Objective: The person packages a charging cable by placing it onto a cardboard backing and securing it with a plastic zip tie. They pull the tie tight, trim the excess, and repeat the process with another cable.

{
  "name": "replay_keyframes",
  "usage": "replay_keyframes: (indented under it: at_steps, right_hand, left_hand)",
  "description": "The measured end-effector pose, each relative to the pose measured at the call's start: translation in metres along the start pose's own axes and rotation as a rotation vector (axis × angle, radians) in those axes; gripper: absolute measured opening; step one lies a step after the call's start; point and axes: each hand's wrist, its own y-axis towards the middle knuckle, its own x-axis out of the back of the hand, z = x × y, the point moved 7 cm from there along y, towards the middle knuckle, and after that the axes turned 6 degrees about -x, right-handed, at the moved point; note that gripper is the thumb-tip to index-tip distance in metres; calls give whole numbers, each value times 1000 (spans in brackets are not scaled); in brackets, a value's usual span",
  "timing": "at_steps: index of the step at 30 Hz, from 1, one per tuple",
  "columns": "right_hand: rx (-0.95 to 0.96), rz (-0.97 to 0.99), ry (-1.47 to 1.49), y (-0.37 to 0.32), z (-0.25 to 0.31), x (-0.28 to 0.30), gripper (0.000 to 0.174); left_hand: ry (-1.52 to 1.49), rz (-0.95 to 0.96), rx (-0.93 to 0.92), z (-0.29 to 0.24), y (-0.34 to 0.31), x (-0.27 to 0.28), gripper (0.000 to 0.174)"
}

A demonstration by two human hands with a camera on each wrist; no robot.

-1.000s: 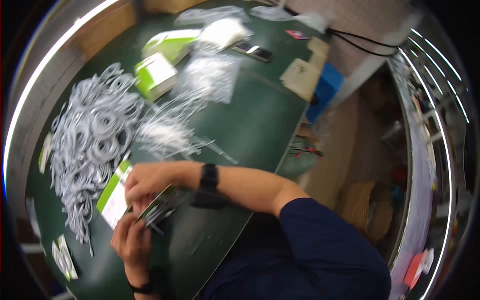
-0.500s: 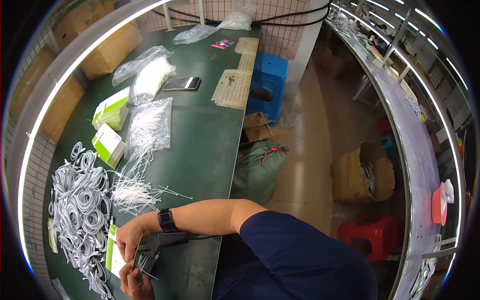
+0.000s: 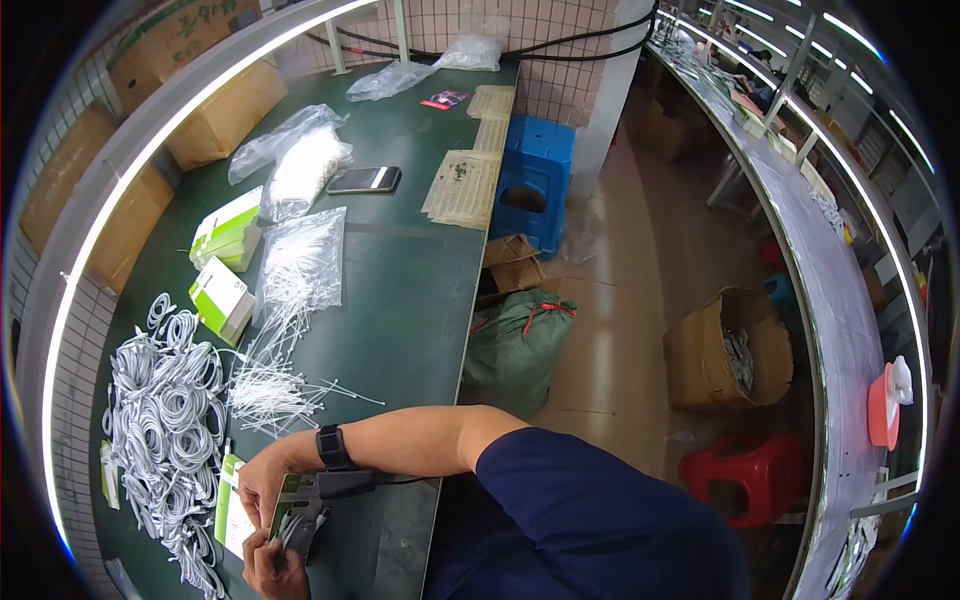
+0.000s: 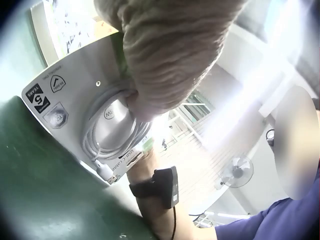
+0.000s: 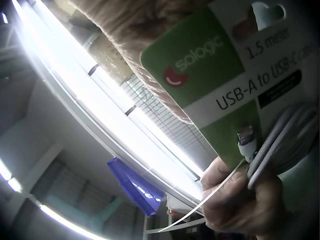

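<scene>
In the head view, my left hand [image 3: 272, 570] and right hand [image 3: 263, 488] meet at a green-and-white packaging card [image 5: 210, 75] near the table's front edge. The card reads "USB-A to USB-C". A coiled grey USB cable [image 4: 95, 137] lies against it, its metal plug [image 5: 245, 136] on the green part. My left hand grips the lower edge of the card with the cable, and a thin white cable tie [image 5: 202, 202] sticks out beside its fingers. Curled fingers of my right hand hold the card from its other side, largely hidden by it in the left wrist view.
A pile of coiled grey cables [image 3: 170, 430] lies left of my hands. Loose white cable ties [image 3: 270, 395] spill from a clear bag [image 3: 305, 260] beyond them. Two stacks of green-white cards [image 3: 222, 300], a phone [image 3: 365, 180] and another plastic bag [image 3: 305, 165] lie further back.
The head view has swung round and become sharp since one second ago. Both hands remain together at the card, with only small finger movement over the last half second.
</scene>
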Motion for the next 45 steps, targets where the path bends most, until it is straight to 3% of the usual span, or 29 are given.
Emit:
replay_keyframes:
  at_steps: [2, 7, 8, 9, 10, 12, 16, 21, 25, 31, 34, 40, 45]
  right_hand:
    - [-5, 0, -14, 3, -4, 0, 31]
    - [277, 30, -254, 5, -4, 15, 42]
    - [176, -48, -305, -8, 2, 26, 39]
    - [72, -152, -276, -33, 26, 34, 35]
    - [56, -206, 163, -32, 11, 44, 34]
    - [16, -403, -56, -44, 45, 56, 26]
    - [152, -423, -321, -55, 79, 20, 23]
    - [331, -389, -891, -51, 94, -29, 23]
    - [262, -392, -1065, -49, 96, -35, 23]
    - [245, -352, -826, -44, 88, -36, 35]
    - [302, -366, -1017, -43, 85, -43, 37]
    - [297, -370, -971, -38, 79, -44, 42]
    - [244, -355, -849, -37, 80, -40, 32]
  left_hand:
    - [-5, -16, -8, -2, 2, 1, 23]
    - [-29, -6, 80, 7, 8, 3, 20]
    - [-37, -51, 141, 6, 8, 6, 19]
    - [-96, -35, 232, 16, 4, 6, 16]
    - [-151, 13, 372, 25, -1, 7, 14]
    - [-211, -8, 463, 32, -2, 13, 15]
    - [-418, -26, 654, 37, -7, 13, 12]
    - [-383, 36, 678, 49, -8, 11, 16]
    - [-418, 57, 705, 53, -7, 4, 18]
    - [-449, 9, 682, 60, -11, 3, 15]
    - [-409, 9, 671, 59, -10, 6, 14]
    - [-401, 14, 664, 58, -10, 9, 13]
    - [-419, 26, 670, 57, -10, 10, 14]
